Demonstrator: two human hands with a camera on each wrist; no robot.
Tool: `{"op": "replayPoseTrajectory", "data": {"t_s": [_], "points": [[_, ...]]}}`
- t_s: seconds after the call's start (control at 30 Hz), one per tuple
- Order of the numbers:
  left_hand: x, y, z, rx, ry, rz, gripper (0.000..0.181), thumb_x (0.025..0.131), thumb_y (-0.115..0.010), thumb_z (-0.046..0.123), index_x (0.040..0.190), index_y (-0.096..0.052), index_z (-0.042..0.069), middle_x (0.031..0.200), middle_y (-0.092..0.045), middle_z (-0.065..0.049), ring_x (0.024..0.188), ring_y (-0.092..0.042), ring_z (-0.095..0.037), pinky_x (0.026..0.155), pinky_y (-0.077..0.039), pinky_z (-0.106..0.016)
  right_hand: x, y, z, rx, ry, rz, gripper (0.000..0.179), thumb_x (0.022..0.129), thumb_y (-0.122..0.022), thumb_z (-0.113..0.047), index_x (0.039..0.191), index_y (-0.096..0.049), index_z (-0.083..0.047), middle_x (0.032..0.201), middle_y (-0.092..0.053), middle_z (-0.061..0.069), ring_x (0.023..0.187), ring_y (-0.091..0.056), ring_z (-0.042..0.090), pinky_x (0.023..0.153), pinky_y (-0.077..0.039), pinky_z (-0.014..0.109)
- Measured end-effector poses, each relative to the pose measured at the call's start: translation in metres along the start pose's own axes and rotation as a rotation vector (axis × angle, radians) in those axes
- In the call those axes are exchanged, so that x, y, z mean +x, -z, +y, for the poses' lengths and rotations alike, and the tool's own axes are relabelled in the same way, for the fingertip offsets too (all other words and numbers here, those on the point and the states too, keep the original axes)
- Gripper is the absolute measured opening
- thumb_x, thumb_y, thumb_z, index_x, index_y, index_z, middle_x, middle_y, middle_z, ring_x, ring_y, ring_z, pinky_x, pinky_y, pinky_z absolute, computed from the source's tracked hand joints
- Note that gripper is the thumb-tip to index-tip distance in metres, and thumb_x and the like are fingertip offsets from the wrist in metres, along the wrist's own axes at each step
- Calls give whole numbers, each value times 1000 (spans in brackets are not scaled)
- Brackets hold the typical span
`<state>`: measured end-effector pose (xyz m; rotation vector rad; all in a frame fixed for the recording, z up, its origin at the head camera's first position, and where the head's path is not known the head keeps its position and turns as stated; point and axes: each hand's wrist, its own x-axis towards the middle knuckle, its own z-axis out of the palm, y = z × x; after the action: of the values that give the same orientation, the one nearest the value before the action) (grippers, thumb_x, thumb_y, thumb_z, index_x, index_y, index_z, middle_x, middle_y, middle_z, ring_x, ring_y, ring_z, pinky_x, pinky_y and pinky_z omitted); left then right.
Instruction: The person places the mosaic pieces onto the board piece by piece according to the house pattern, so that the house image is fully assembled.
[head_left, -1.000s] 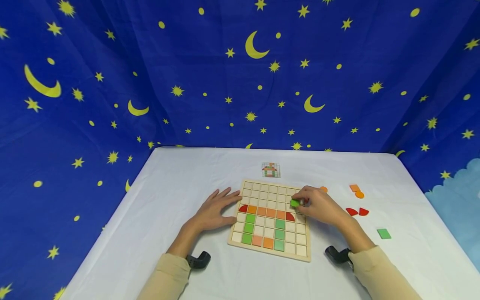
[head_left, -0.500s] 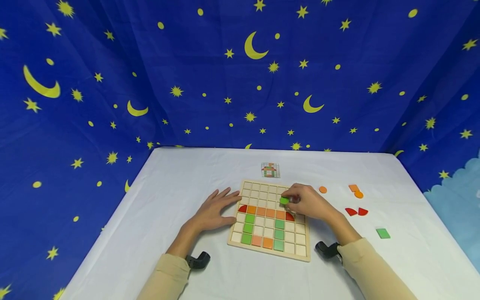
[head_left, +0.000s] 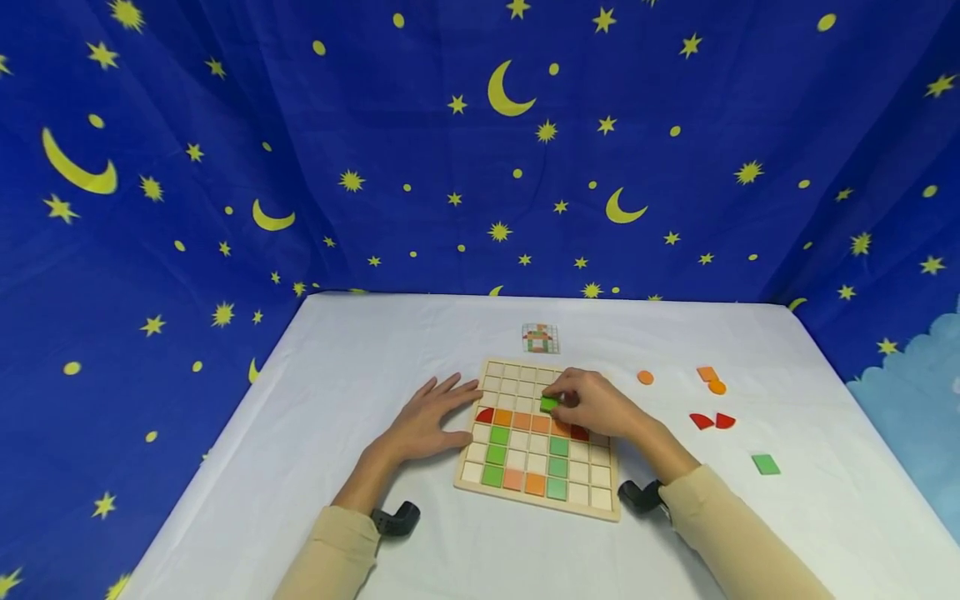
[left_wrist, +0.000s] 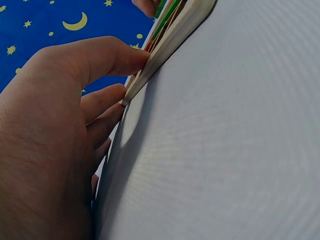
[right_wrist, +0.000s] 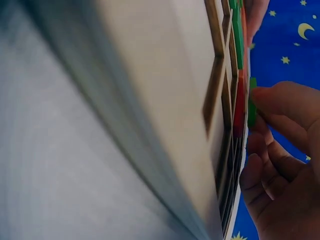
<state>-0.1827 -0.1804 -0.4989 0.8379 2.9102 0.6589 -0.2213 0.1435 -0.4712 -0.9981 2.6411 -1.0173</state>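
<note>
A wooden grid board [head_left: 596, 510] lies on the white table, with red, orange, salmon and green tiles set in several of its squares. Between thumb and fingers, my right hand [head_left: 600, 406] pinches a bright green square tile [head_left: 549, 404] over the upper middle of the board, just above the orange row. The right wrist view shows that green tile [right_wrist: 252, 102] edge-on at the fingertips. My left hand [head_left: 431, 421] has its fingers spread, the tips and thumb touching the board's left edge. In the left wrist view the thumb [left_wrist: 132, 60] presses that edge.
A small pattern card [head_left: 541, 338] lies behind the board. To the right are loose pieces: an orange disc [head_left: 645, 377], an orange square [head_left: 707, 374] beside another orange disc [head_left: 717, 387], two red quarter-circles [head_left: 724, 422] and a green square [head_left: 766, 464]. A blue starry cloth surrounds the table.
My right hand has moved left across the board with the green tile, uncovering the nearer orange disc on the table. The left hand stays at the board's edge.
</note>
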Motion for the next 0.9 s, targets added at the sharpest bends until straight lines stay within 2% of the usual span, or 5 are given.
{"op": "replayPoseTrajectory", "data": {"t_s": [0.3,0.5,0.63,0.9], "points": [[0,1,0,-9,-19,13,69,82,-64,48,145,-45,26,152,-33,10,144,-17,-19,116,-7,-45,2,-3,-2,-2,58,-56,24,90,-68,-17,114,-72,-14,109,-60,-5,94,-57,13,76,-51,32],[0,2,2,-14,-14,5,69,82,-65,47,145,-45,27,153,-33,10,144,-17,-18,117,-5,-42,-1,-1,-1,0,75,-53,24,91,-67,-16,114,-72,-14,108,-60,-4,88,-55,14,73,-49,32],[0,2,2,-5,-17,12,69,82,-66,46,144,-46,26,152,-34,8,144,-18,-20,116,-7,-44,-3,1,2,9,47,-20,24,89,-70,-17,113,-72,-14,106,-62,-5,87,-56,13,72,-50,30],[-1,2,1,-5,-5,7,69,81,-66,46,145,-45,27,152,-33,9,144,-17,-18,117,-6,-43,-15,12,5,41,-69,25,28,86,-73,-20,113,-72,-14,99,-64,-6,79,-55,13,65,-50,28]]}}
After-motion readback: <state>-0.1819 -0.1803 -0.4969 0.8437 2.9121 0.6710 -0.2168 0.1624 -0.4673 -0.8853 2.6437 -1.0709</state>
